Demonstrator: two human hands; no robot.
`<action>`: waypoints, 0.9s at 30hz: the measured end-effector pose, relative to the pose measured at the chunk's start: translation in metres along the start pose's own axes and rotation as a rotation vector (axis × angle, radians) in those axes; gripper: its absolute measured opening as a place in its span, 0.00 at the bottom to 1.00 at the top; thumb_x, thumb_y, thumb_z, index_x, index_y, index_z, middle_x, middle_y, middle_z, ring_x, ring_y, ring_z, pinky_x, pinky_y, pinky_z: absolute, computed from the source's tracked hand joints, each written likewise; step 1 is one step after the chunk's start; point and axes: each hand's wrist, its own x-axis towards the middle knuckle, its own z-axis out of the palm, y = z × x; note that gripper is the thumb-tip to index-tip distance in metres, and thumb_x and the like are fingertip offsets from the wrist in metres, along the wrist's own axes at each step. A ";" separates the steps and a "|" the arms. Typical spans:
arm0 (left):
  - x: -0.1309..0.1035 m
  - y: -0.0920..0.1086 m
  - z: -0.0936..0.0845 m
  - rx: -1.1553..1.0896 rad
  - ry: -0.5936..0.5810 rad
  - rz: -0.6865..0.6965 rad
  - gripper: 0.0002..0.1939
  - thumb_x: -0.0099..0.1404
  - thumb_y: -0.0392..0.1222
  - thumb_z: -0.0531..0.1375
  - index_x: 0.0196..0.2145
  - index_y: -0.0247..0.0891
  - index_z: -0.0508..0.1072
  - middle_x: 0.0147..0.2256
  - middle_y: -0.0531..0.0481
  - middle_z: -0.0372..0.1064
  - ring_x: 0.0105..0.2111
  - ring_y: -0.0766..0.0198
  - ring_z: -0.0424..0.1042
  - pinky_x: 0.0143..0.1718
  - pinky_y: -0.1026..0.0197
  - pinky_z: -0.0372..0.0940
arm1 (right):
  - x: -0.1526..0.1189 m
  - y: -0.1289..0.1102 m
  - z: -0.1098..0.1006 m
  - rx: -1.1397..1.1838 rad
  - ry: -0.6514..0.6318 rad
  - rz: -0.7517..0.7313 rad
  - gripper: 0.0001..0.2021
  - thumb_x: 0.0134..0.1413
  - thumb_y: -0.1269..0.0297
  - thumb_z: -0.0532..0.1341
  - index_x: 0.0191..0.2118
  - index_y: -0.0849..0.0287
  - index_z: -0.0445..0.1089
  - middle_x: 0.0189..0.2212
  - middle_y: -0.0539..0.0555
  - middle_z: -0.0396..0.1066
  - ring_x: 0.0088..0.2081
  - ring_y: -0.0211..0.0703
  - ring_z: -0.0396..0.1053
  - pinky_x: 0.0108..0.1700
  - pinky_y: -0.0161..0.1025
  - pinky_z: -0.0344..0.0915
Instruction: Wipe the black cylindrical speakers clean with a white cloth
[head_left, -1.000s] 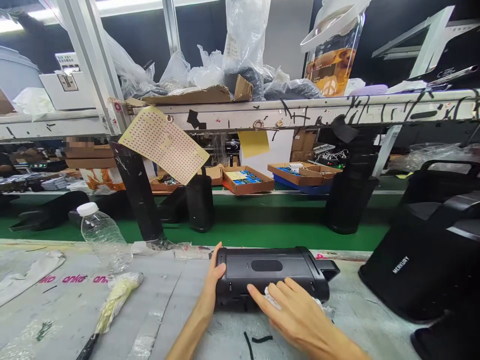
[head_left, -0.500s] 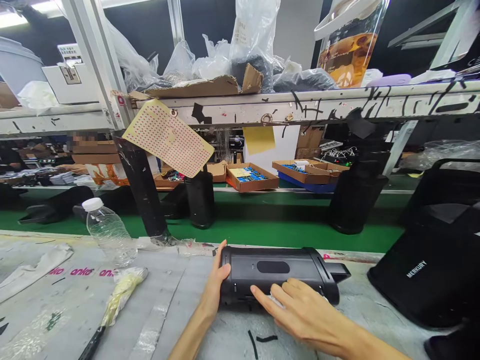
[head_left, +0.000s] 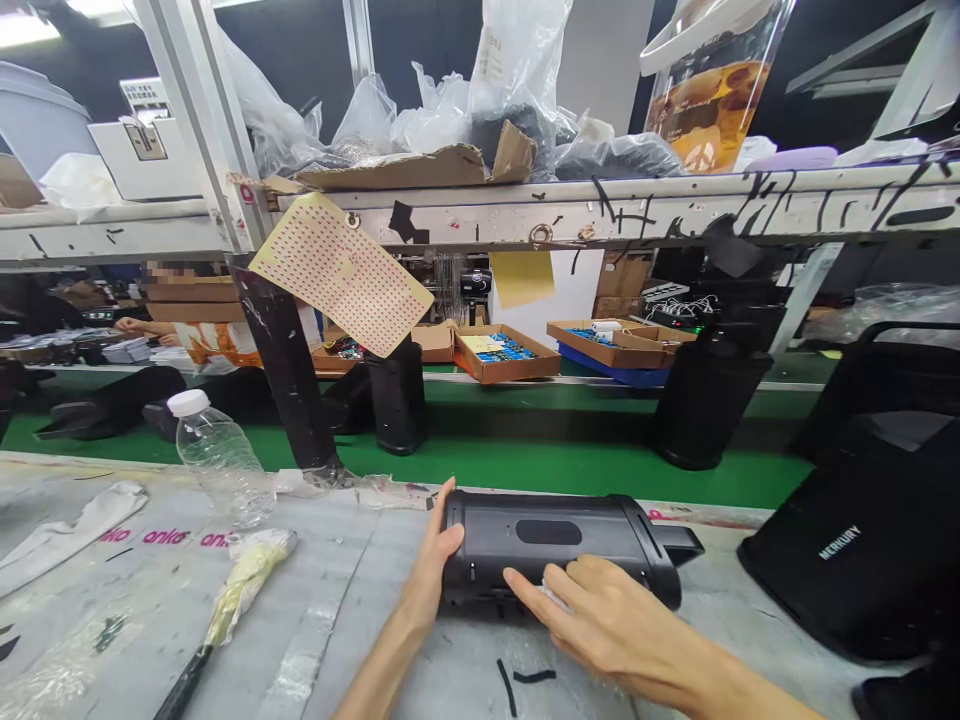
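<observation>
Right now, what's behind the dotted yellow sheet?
A black post and the white shelf edge peek out around it. The sheet covers the rest, so I can't tell what else is there.

Our left hand [head_left: 431, 560] and right hand [head_left: 596, 612] are both bare, with slender fingers and smooth backs. On the right we see softly rounded knuckles; the nails are too small to make out well. Our left forearm [head_left: 384, 648] and right forearm [head_left: 712, 678] are bare too, slim at the wrists and broadening towards the picture's lower edge, where our view of them ends.
</observation>
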 end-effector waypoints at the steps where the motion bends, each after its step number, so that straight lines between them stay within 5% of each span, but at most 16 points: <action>1: 0.000 0.002 -0.001 0.023 -0.003 0.001 0.34 0.64 0.56 0.55 0.64 0.42 0.57 0.66 0.48 0.49 0.67 0.49 0.42 0.67 0.48 0.41 | 0.000 0.003 -0.001 0.028 0.008 0.020 0.23 0.56 0.75 0.52 0.58 0.67 0.63 0.27 0.51 0.65 0.22 0.42 0.63 0.24 0.40 0.58; 3: -0.002 0.009 0.000 0.071 -0.013 0.008 0.32 0.64 0.55 0.56 0.64 0.45 0.58 0.67 0.50 0.48 0.67 0.52 0.42 0.67 0.49 0.39 | -0.005 0.016 -0.001 0.110 0.066 0.134 0.21 0.58 0.74 0.49 0.56 0.65 0.65 0.27 0.51 0.68 0.22 0.40 0.65 0.24 0.39 0.60; 6: -0.008 0.023 0.008 0.244 0.008 0.023 0.28 0.63 0.49 0.59 0.60 0.50 0.63 0.66 0.53 0.49 0.67 0.55 0.41 0.67 0.50 0.34 | -0.021 0.044 0.004 0.157 0.213 0.583 0.18 0.62 0.70 0.47 0.51 0.63 0.69 0.36 0.54 0.75 0.28 0.39 0.72 0.27 0.37 0.66; 8: -0.013 0.032 0.018 0.400 0.093 0.021 0.30 0.55 0.45 0.66 0.56 0.50 0.68 0.65 0.51 0.51 0.66 0.51 0.46 0.67 0.48 0.35 | -0.031 0.059 0.010 0.135 0.246 0.873 0.17 0.61 0.66 0.48 0.46 0.60 0.73 0.38 0.52 0.77 0.30 0.42 0.74 0.28 0.38 0.68; 10: -0.016 0.038 0.025 0.500 0.181 0.000 0.35 0.46 0.41 0.71 0.53 0.49 0.70 0.64 0.48 0.52 0.64 0.45 0.50 0.66 0.46 0.39 | -0.037 0.065 0.014 0.148 0.223 1.011 0.17 0.60 0.63 0.48 0.41 0.57 0.74 0.34 0.50 0.77 0.26 0.44 0.74 0.26 0.39 0.67; 12: -0.017 0.041 0.026 0.536 0.165 -0.034 0.38 0.43 0.41 0.72 0.54 0.50 0.69 0.65 0.48 0.51 0.64 0.44 0.50 0.65 0.44 0.40 | -0.037 0.065 0.016 0.184 0.233 1.049 0.18 0.59 0.62 0.48 0.40 0.56 0.75 0.29 0.48 0.77 0.23 0.43 0.72 0.25 0.39 0.66; 16: -0.016 0.042 0.017 0.565 -0.051 -0.058 0.36 0.49 0.42 0.69 0.56 0.50 0.67 0.67 0.46 0.42 0.66 0.46 0.44 0.65 0.44 0.38 | -0.033 0.058 0.013 0.210 0.288 1.105 0.18 0.57 0.61 0.48 0.38 0.56 0.75 0.27 0.49 0.76 0.23 0.43 0.72 0.25 0.38 0.64; 21: -0.016 0.039 0.017 0.540 0.042 -0.058 0.34 0.46 0.42 0.69 0.53 0.49 0.69 0.66 0.47 0.43 0.66 0.45 0.47 0.65 0.44 0.38 | -0.036 0.055 0.013 0.186 0.330 1.076 0.16 0.58 0.63 0.49 0.37 0.56 0.74 0.27 0.47 0.76 0.23 0.40 0.72 0.25 0.37 0.63; 27: -0.016 0.038 0.010 0.615 -0.056 -0.080 0.35 0.49 0.44 0.68 0.56 0.51 0.66 0.66 0.47 0.43 0.66 0.47 0.44 0.66 0.44 0.38 | -0.039 0.052 0.018 0.128 0.374 1.037 0.15 0.59 0.65 0.49 0.38 0.57 0.74 0.31 0.48 0.77 0.26 0.40 0.73 0.27 0.37 0.65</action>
